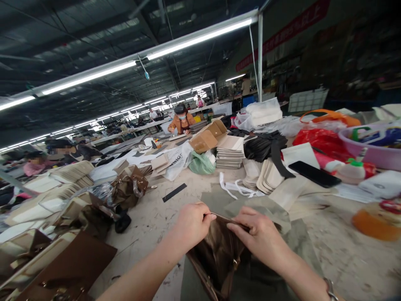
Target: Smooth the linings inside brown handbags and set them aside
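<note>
Head view: left hand (pixel 191 225), right hand (pixel 262 239) pinch brown bag (pixel 216 259) rim.

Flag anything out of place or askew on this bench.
A green-capped bottle lies on its side by the lilac basin; a black phone rests among pale cut pieces. The brown bag held by left hand and right hand looks intact.

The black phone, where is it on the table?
In the head view the phone lies flat on the right side of the table, beyond the right hand gripping the brown bag, between a stack of cream pieces and a white bottle.
</note>
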Action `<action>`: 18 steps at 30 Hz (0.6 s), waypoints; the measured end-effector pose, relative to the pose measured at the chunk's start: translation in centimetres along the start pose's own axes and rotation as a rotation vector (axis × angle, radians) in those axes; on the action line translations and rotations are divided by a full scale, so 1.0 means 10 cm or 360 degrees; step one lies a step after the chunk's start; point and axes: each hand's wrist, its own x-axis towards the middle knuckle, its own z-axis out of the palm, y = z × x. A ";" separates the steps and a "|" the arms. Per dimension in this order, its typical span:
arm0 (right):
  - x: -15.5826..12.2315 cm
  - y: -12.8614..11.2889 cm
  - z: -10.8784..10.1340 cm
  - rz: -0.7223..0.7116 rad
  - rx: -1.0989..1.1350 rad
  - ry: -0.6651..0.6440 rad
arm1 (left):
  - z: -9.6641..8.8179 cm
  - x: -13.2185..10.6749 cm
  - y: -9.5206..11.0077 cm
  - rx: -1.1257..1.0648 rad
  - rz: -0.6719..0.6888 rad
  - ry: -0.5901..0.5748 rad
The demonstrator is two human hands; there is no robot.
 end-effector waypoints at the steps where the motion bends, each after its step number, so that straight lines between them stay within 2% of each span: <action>1: 0.00 0.00 -0.01 0.0015 -0.0009 -0.0022 | 0.00 0.00 0.00 0.0008 0.0004 0.0001; 4: 0.04 0.01 -0.01 0.0002 -0.0043 -0.0087 | -0.02 -0.01 0.01 0.0030 0.0008 0.0012; 9: 0.13 0.04 0.10 -0.0117 -0.0138 0.0008 | -0.05 -0.02 0.03 0.0028 0.0024 0.0016; 13: 0.16 0.06 0.18 -0.0198 -0.0162 0.0002 | -0.05 -0.05 0.00 -0.0028 0.0053 0.0019; 18: 0.12 0.10 0.18 -0.0336 -0.0214 0.0167 | -0.12 -0.19 -0.11 -0.0052 0.0050 0.0021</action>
